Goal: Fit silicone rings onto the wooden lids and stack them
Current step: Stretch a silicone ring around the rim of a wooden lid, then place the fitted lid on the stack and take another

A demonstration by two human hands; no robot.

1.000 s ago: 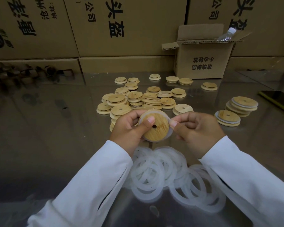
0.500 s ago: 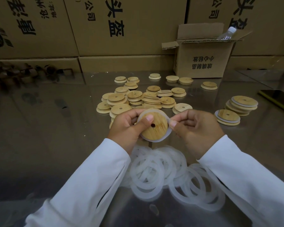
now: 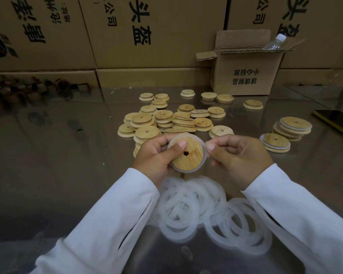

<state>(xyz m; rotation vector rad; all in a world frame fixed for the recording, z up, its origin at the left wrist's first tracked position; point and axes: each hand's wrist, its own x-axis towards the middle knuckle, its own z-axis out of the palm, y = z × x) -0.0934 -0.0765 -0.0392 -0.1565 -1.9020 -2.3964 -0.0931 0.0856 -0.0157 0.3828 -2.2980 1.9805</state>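
Observation:
My left hand (image 3: 152, 159) grips a round wooden lid (image 3: 192, 158) with a small centre hole, thumb pressed on its face. A translucent silicone ring (image 3: 186, 137) sits around the lid's rim. My right hand (image 3: 240, 155) pinches the ring at the lid's right edge. Below my hands lies a pile of loose silicone rings (image 3: 206, 210). Behind the hands is a heap of bare wooden lids (image 3: 166, 119). At the right stand two stacks of ringed lids (image 3: 293, 127), the nearer, lower stack (image 3: 275, 142) beside the taller one.
The work surface is a shiny metal table (image 3: 57, 165). Large cardboard boxes (image 3: 147, 36) wall off the back. A small open carton (image 3: 246, 76) with a plastic bottle (image 3: 273, 43) in it stands at the back right. A dark phone (image 3: 337, 121) lies at the right edge.
The hands and lid have barely shifted. The ring sits more evenly round the lid's rim than a second ago.

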